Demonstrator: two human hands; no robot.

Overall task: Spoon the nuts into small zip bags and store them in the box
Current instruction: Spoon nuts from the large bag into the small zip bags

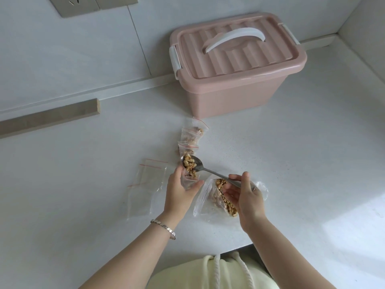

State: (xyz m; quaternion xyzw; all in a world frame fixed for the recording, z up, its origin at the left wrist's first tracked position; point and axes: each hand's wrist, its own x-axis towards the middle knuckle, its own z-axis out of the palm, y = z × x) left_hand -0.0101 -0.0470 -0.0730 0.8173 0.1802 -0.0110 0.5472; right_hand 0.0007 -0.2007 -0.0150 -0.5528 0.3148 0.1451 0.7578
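My left hand (180,189) grips a small zip bag (188,174) part-filled with nuts, its mouth held wide. My right hand (244,192) pinches the handle of a metal spoon (203,167), whose bowl rests at the bag's mouth with nuts on it. Under my right hand lies a large clear bag of nuts (220,197). Three filled small bags (190,140) lie in a row just beyond the spoon. A pink lidded box (235,65) with a white handle stands shut at the back.
Several empty zip bags (145,184) lie flat on the white counter (83,184) left of my left hand. A wooden strip (50,116) lies along the wall at far left. The counter's front edge runs near my body.
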